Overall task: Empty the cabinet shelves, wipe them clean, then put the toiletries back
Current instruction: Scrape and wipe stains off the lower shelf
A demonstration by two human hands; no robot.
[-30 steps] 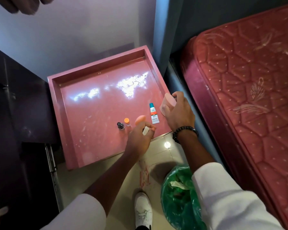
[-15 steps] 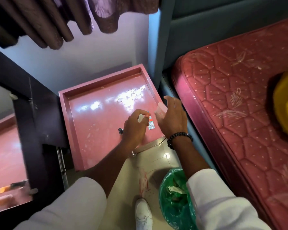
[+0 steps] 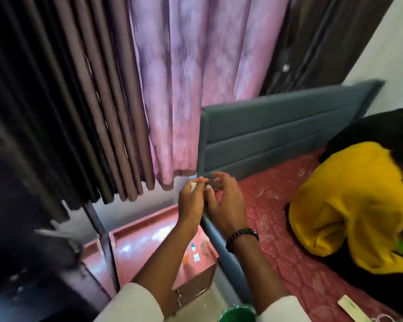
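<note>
— Which step is this?

— Emptying, I'd judge. Both hands are raised at about twelve o'clock from the pink cabinet top, where a small tube lies near its four o'clock corner.

— What's in the left hand?

— A small whitish item pinched at the fingertips; too blurred to name. The right hand is half open, fingers loosely curled at it, holding nothing I can make out.

— Next?

— Probably setting it down somewhere, maybe the red mattress at three o'clock, then fetching the tube.
</note>
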